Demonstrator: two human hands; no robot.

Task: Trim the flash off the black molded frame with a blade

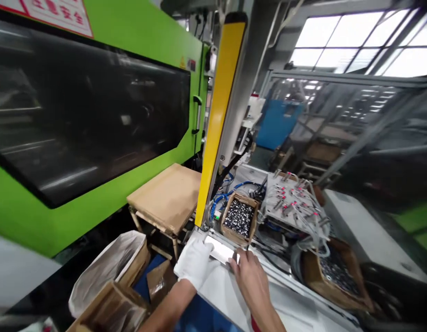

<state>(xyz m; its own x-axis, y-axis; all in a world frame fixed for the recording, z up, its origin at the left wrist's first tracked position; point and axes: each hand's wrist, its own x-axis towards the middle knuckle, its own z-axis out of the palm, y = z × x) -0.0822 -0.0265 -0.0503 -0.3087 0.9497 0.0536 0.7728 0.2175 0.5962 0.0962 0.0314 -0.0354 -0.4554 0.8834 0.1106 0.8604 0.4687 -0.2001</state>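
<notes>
White rectangular panel (219,250) lay between gloved left hand (195,262) and bare right hand (250,273), grip indiscernible; uneven pushing could skid it toward the one-o'clock parts carton (234,235).

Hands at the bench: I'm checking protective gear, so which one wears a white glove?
The left hand; the right hand shows bare skin across its back.

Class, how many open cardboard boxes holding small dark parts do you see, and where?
2. One box stands just right of the foot of the yellow post; the other box sits farther right, past the right hand. More may be hidden.
</notes>
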